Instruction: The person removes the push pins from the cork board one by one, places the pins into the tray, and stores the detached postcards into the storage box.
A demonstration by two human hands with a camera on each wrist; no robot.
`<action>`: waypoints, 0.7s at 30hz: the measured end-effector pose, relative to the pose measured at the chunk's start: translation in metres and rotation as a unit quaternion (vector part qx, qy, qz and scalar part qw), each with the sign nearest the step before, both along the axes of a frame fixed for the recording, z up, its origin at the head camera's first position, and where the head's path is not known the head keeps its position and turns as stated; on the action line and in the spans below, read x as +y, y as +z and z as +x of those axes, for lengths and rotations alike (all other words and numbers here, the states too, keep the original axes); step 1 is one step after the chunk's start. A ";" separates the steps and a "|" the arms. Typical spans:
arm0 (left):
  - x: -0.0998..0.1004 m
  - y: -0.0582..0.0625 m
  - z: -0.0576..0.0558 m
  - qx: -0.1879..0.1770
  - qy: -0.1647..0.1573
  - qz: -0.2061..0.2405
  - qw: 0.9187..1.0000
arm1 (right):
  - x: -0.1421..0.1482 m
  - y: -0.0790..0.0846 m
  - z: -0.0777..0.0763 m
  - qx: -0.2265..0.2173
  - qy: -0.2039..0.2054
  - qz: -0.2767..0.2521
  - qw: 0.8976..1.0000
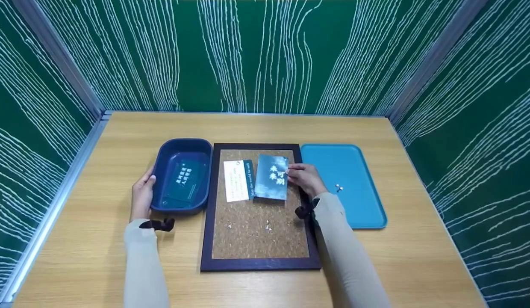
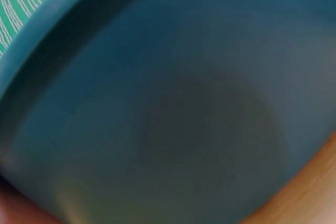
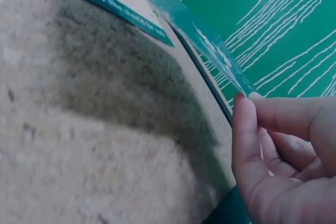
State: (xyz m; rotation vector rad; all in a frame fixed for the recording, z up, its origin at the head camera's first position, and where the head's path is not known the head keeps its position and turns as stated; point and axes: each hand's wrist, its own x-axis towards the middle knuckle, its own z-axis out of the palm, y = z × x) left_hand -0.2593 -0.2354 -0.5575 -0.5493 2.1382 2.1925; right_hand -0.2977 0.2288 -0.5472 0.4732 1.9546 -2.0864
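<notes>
My right hand (image 1: 307,177) pinches the right edge of a teal card (image 1: 267,188) with white characters between thumb and fingertip. In the right wrist view the card (image 3: 191,27) is tilted, raised off the cork board (image 3: 79,171), and casts a shadow on it. Beside it on the board lies a white-and-teal card (image 1: 237,182). My left hand (image 1: 141,194) holds the left side of a dark blue bin (image 1: 162,152), thumb at the rim. Inside the bin lie dark green cards (image 1: 192,164). The bin's blurred wall (image 2: 157,103) fills the left wrist view.
A dark frame (image 1: 260,264) borders the cork board. Small clear pins (image 1: 268,226) sit on its lower half. A light blue tray (image 1: 354,167) at the right holds a few small pins (image 1: 339,188). Green patterned panels (image 1: 265,55) enclose the wooden table (image 1: 85,214).
</notes>
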 end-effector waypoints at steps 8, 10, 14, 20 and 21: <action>0.000 0.000 0.000 0.004 -0.002 0.010 1.000 | -0.010 0.010 -0.004 0.006 -0.001 -0.016 1.000; 0.000 0.000 0.000 0.006 0.000 0.008 1.000 | -0.013 0.013 -0.005 0.005 0.005 -0.013 1.000; 0.000 0.001 0.001 0.007 0.004 0.004 1.000 | -0.019 0.019 -0.006 0.010 0.017 -0.006 1.000; 0.001 0.001 0.000 0.004 0.002 0.009 1.000 | -0.029 0.028 -0.009 0.006 0.023 -0.007 1.000; 0.001 0.001 0.000 0.003 0.001 0.011 1.000 | -0.031 0.030 -0.009 0.006 0.025 -0.007 1.000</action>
